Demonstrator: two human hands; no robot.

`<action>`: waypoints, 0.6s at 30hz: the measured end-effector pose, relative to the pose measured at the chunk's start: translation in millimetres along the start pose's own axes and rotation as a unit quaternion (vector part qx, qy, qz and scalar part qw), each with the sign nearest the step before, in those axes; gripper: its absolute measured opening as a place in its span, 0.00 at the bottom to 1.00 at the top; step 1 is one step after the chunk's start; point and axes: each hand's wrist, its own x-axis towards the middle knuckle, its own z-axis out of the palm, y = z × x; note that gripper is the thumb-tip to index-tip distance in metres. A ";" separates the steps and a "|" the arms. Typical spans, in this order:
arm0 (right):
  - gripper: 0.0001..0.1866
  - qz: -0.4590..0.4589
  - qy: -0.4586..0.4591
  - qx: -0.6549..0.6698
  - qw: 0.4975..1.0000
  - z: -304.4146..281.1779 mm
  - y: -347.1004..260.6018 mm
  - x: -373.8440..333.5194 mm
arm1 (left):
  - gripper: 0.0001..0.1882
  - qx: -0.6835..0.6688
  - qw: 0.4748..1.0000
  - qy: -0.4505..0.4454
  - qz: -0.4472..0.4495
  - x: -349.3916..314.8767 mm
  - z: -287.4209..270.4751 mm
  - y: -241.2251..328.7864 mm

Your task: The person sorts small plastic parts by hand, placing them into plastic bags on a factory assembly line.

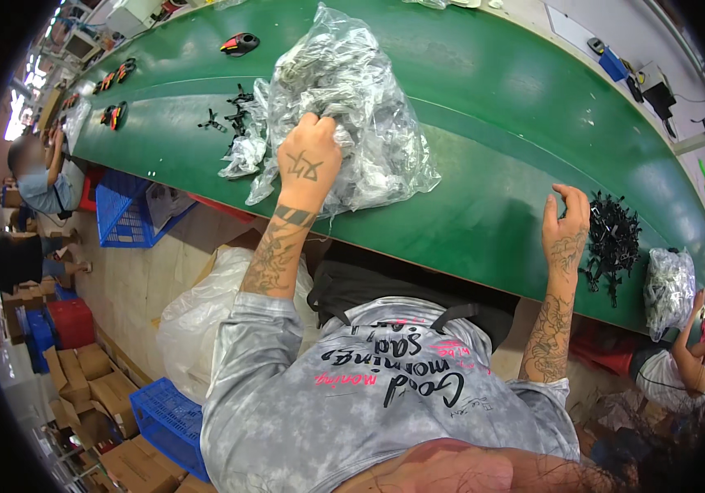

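Observation:
A big clear plastic bag (369,123), stuffed with crinkled smaller clear packets, lies on the green table. My left hand (310,164) is closed against its near left side, gripping the plastic; the fingertips are hidden under the knuckles. Over the table to the right, my right hand (567,218) is open, thumb and fingers apart and slightly curled, with nothing visible in it. Beside it is a heap of small black parts (613,238). Left of the big bag are a few black parts (239,111) and loose clear packets (245,156).
The green table (484,189) curves across the view. Red-and-black items (240,44) lie at its far left. Another filled clear bag (669,287) sits at the right edge. Blue crates (167,419) and cardboard boxes (94,386) stand on the floor. Other people are at both sides.

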 end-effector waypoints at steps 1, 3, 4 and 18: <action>0.10 0.004 -0.012 0.039 0.999 -7.4 -9.7 2.5 | 0.07 -0.002 1.000 -0.001 0.001 1.3 -0.2 -2.2; 0.10 -0.013 -0.009 0.057 0.998 -18.2 -18.9 4.3 | 0.10 -0.049 0.997 0.052 -0.001 3.2 -11.1 -2.9; 0.10 -0.030 -0.011 0.077 0.997 -21.9 -20.5 2.0 | 0.14 -0.094 0.991 0.100 -0.007 3.0 -18.2 -4.8; 0.12 0.085 -0.145 0.418 0.893 -14.4 -56.9 -42.2 | 0.12 -0.595 0.795 0.072 -0.091 11.6 -14.3 48.7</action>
